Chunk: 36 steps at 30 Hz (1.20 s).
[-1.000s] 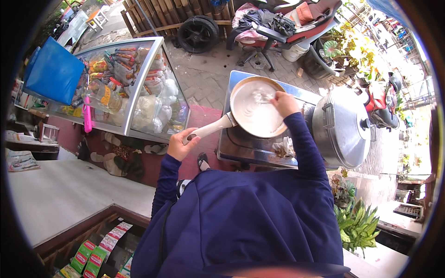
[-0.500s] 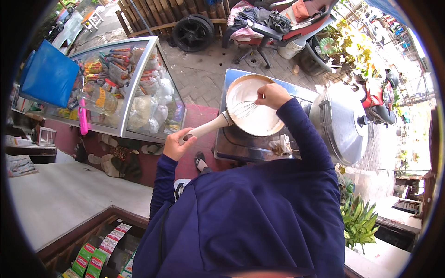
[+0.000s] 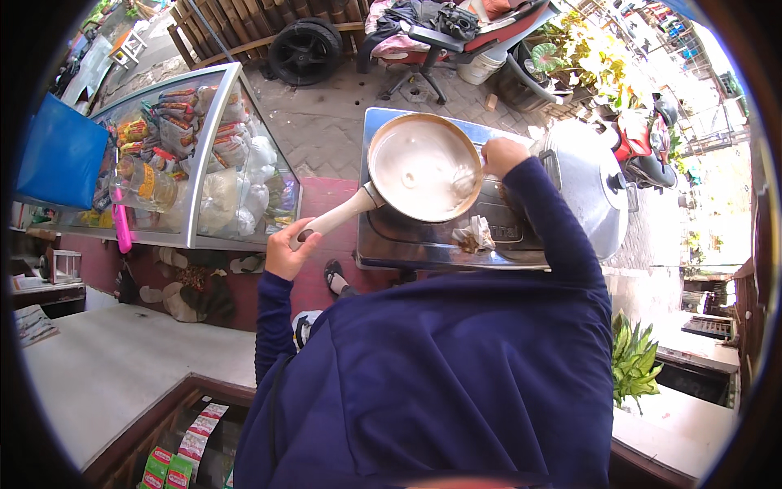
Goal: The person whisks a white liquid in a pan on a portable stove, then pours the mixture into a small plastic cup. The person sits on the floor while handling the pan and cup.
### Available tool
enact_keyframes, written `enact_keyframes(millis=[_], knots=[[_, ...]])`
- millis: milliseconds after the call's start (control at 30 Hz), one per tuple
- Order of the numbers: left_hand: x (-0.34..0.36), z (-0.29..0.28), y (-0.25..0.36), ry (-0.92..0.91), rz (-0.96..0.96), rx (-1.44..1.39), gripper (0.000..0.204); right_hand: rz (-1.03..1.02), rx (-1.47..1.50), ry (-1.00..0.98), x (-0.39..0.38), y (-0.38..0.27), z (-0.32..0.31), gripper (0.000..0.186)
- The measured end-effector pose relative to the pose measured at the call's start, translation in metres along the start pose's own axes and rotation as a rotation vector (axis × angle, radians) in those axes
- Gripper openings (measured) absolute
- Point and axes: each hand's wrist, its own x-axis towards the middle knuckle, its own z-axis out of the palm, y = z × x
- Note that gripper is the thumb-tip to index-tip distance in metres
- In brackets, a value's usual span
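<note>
A round frying pan [image 3: 378, 151] holding a creamy, off-white liquid rests on a shiny gas stove [image 3: 383, 240]. My left hand [image 3: 285, 249] is wrapped around the end of its pale handle. At the pan's right rim, my right hand [image 3: 503, 156] is closed around a whisk, whose wire loops [image 3: 464, 181] dip into the liquid near that side. The whisk's grip is mostly covered by my fingers. A crumpled whitish wrapper or cloth [image 3: 474, 235] lies on the stove top just below the pan.
A large lidded aluminium pot [image 3: 582, 191] stands at the stove's right. To the left is a glass display case [image 3: 213, 155] of packaged goods, with a blue box-like object [image 3: 65, 155] beside it. An office chair [image 3: 423, 69] and a black wheel [image 3: 305, 51] are beyond the stove.
The whisk and my right hand have moved from the pan's middle to its right side. My left hand keeps hold of the handle. The whole view has shifted slightly.
</note>
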Motion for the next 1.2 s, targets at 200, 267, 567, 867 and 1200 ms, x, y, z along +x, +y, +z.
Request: enact_keyframes(millis=[200, 267, 567, 867, 1200], knots=[[-0.002, 0.000, -0.001, -0.013, -0.042, -0.010, 0.033, -0.245, 0.645, 0.025, 0.012, -0.041, 0.048, 0.025], [-0.001, 0.001, -0.001, -0.007, -0.050, -0.025, 0.033, -0.041, 0.659, 0.248, 0.030, -0.055, 0.057, 0.025], [-0.001, -0.001, -0.003, -0.002, -0.004, 0.020, 0.033, -0.001, 0.302, -0.072, -0.013, -0.027, 0.011, 0.020], [0.001, -0.001, -0.003, -0.005, 0.024, 0.036, 0.033, -0.177, 0.429, -0.069, -0.005, -0.029, 0.041, 0.021], [0.002, -0.002, -0.003, -0.018, 0.010, 0.030, 0.035, -0.075, 0.401, 0.001, -0.011, -0.049, 0.036, 0.022]])
